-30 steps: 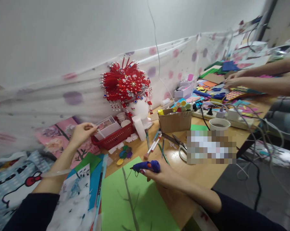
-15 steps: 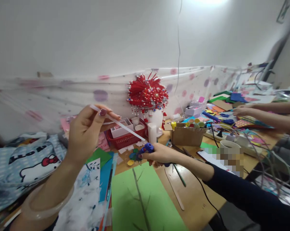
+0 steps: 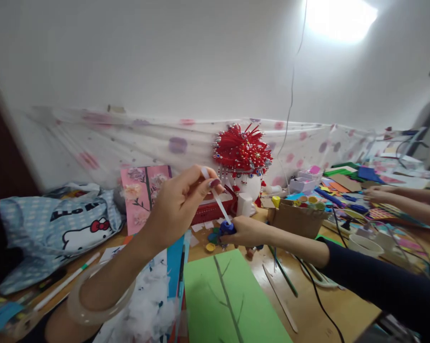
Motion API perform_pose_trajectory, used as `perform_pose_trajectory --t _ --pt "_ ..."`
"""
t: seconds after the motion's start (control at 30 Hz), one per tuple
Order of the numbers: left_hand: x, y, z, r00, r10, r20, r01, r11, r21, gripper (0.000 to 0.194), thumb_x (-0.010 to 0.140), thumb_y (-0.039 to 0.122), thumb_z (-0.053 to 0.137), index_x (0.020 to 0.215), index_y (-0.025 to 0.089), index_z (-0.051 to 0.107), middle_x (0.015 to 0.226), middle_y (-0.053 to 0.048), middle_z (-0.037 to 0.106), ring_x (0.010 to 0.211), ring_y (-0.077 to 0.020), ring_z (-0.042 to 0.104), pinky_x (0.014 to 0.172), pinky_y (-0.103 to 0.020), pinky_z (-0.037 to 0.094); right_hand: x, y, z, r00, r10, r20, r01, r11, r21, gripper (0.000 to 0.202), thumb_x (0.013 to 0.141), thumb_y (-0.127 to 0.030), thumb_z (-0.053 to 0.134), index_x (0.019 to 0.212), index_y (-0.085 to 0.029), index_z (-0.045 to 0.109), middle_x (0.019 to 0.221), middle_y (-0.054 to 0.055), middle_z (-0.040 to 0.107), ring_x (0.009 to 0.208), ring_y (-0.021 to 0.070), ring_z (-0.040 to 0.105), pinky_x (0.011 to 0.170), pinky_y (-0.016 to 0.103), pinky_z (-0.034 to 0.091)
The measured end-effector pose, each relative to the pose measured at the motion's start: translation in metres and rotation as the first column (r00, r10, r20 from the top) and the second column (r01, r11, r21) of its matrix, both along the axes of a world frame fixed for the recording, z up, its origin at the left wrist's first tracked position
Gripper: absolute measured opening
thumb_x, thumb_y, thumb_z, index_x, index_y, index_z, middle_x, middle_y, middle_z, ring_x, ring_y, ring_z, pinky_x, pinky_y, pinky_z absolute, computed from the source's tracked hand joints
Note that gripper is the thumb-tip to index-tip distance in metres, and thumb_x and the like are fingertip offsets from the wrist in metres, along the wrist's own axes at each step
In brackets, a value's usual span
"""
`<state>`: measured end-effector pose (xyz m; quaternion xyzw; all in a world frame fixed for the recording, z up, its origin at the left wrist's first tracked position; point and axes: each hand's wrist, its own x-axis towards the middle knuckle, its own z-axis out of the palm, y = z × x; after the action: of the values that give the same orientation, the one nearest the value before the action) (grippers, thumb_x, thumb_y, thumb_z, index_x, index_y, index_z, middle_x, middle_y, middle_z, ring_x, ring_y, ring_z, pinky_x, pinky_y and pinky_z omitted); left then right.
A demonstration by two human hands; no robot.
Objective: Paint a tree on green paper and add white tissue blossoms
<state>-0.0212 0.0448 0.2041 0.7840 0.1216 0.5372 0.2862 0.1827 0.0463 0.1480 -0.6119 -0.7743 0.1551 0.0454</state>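
My left hand (image 3: 181,205) pinches the upper end of a long, whitish translucent glue stick (image 3: 221,206) between thumb and fingers. The stick slants down to the right, and its lower end meets the back of a blue glue gun (image 3: 227,227). My right hand (image 3: 248,232) is wrapped round that gun; its nozzle is hidden. Whether the stick sits inside the gun I cannot tell. Below both hands lies a green sheet (image 3: 215,295) with a dark branch drawn on it.
Behind my hands stand a red beaded headdress (image 3: 245,150), a red basket (image 3: 209,212) and a cardboard box (image 3: 296,219). A black cable (image 3: 316,297) trails on the right. Another person's hands (image 3: 382,195) are over coloured craft pieces. At left are a blue checked bag (image 3: 82,228) and white fluff (image 3: 146,309).
My left hand has come closer to the right hand, bringing the glue stick more upright. The view has swung left, showing more of the bag and a pink flower card.
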Motion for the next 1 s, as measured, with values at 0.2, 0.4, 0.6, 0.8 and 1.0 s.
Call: perform_pose_trajectory --t 0.2,0.4,0.6,0.8,1.0 --pt "-0.004 -0.002 -0.005 0.998 0.003 -0.058 -0.002 1.0 0.012 0.02 0.094 0.035 0.05 0.092 0.017 0.059 0.088 -0.004 0.068 0.083 -0.0149 0.067 0.079 -0.027 0.058 -0.001 0.0 -0.003 0.997 0.042 0.063 -0.045 0.998 0.054 0.031 0.081 -0.046 0.054 0.075 -0.019 0.067 0.057 0.0 0.061 0.048 0.0125 0.056 0.047 0.021 0.035" --pt "-0.001 -0.007 -0.004 0.998 0.031 -0.051 -0.028 0.998 0.054 0.02 0.095 0.034 0.048 0.092 0.018 0.06 0.09 -0.003 0.068 0.082 -0.0142 0.066 0.078 -0.027 0.057 -0.003 -0.011 0.002 0.986 -0.016 0.166 0.005 0.998 0.068 0.036 0.084 -0.046 0.052 0.069 -0.017 0.069 0.058 0.004 0.065 0.053 0.0168 0.063 0.052 0.023 0.04" --pt "0.002 -0.011 -0.002 0.992 0.079 -0.099 -0.067 0.991 0.112 0.019 0.094 0.034 0.048 0.092 0.019 0.061 0.088 -0.003 0.068 0.079 -0.0145 0.066 0.075 -0.026 0.056 -0.003 -0.017 -0.002 0.98 -0.038 0.198 0.017 0.994 0.106 0.034 0.083 -0.046 0.052 0.076 -0.018 0.07 0.057 0.005 0.066 0.057 0.0183 0.065 0.056 0.023 0.042" --pt "0.003 -0.022 -0.004 0.981 0.125 -0.15 -0.095 0.978 0.188 0.017 0.095 0.028 0.046 0.094 0.02 0.06 0.087 -0.001 0.069 0.072 -0.0116 0.065 0.065 -0.02 0.053 -0.001 -0.018 -0.003 0.977 -0.046 0.207 0.021 0.992 0.126 0.037 0.084 -0.046 0.05 0.075 -0.017 0.07 0.054 0.005 0.064 0.054 0.0184 0.064 0.052 0.023 0.039" --pt "0.001 -0.022 -0.003 0.965 0.193 -0.175 -0.14 0.95 0.279 0.018 0.096 0.028 0.044 0.093 0.02 0.06 0.083 0.0 0.068 0.068 -0.0117 0.064 0.06 -0.02 0.05 0.0 -0.015 -0.008 0.974 -0.04 0.223 0.006 0.989 0.151 0.036 0.081 -0.048 0.051 0.08 -0.018 0.071 0.059 0.006 0.066 0.056 0.0185 0.064 0.05 0.023 0.037"
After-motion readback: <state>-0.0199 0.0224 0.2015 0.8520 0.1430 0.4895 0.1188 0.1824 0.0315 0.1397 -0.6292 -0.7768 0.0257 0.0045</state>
